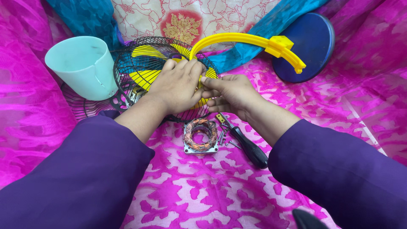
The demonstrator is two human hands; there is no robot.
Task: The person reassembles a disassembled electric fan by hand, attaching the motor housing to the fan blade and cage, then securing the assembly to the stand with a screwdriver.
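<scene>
Left hand (178,87) lies palm-down, fingers curled, pressing on the black wire fan guard (140,63), covering the hub; whether it actually grips anything underneath can't be told. Right hand (231,93) comes in from the right, fingers pinched together at the guard's right rim, fingertips touching the left hand's; the pinched object is hidden. Guard sits just far of both hands, centre-left, tilted toward the camera, with yellow fan blades (146,53) inside. Left hand is on top of it, so nearer than the right. Yellow curved bracket (254,41) arcs from the guard off to the far right, long axis left-right. Near the hands: copper-wound motor stator (200,135), loose screws (223,136), black-handled screwdriver (246,146) pointing near-right. Far left, pale green plastic housing (80,63); far right, blue round base (307,44). Pink patterned cloth (203,191) underneath everything.
</scene>
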